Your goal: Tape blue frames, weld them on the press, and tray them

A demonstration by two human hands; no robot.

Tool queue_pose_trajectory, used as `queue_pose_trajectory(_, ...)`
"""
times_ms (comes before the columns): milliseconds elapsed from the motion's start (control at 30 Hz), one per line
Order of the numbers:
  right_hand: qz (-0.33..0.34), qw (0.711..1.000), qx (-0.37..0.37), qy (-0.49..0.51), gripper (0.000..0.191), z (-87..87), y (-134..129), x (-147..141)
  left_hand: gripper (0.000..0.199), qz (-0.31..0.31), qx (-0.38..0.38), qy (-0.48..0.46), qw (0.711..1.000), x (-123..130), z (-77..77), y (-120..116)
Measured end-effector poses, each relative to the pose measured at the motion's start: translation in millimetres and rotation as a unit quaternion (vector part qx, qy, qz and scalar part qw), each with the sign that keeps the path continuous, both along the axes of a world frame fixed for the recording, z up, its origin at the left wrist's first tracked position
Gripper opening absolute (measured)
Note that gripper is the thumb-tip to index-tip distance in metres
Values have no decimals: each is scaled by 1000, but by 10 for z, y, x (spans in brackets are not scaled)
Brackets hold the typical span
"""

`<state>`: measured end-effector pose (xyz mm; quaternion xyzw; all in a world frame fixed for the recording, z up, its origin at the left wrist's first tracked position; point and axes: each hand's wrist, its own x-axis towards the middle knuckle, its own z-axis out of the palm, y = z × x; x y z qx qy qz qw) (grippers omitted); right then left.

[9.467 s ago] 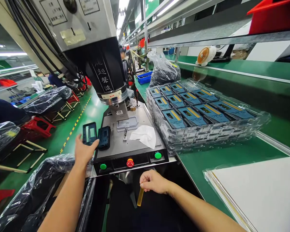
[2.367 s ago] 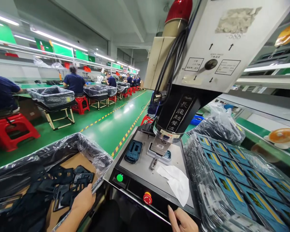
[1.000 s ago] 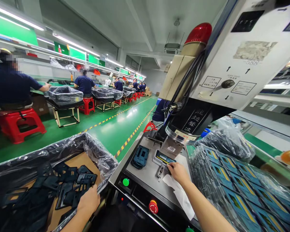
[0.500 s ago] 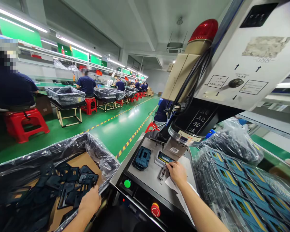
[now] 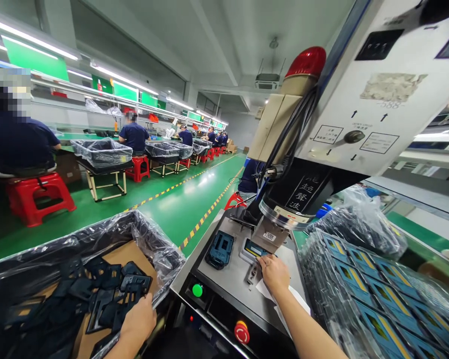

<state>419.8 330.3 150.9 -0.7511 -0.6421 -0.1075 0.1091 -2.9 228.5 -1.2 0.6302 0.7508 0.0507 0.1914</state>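
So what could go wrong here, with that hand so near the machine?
The right hand is at the fixture, just below the ultrasonic welder's horn, so the horn could pinch it if it came down. The white cloth beside that wrist might also get dragged into the fixture.

Tight gap under the ultrasonic horn (image 5: pixel 283 213)

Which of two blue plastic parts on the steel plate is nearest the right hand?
The yellow-striped one in the pale fixture, beside the right hand; the other lies bare.
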Motion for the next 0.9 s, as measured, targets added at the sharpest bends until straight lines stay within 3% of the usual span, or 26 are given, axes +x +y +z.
queue_pose_trajectory(333,23,999,-11,22,31,31,79,96,38,-4,5,1,1000,2,-71,25)
queue_pose_trajectory(667,25,999,39,7,36,-23,36,49,39,-10,16,6,1000,-18,-142,34)
queue_pose_trajectory(900,81,995,53,-3,38,53,-26,31,41,-7,16,-2,1000,-26,-180,59)
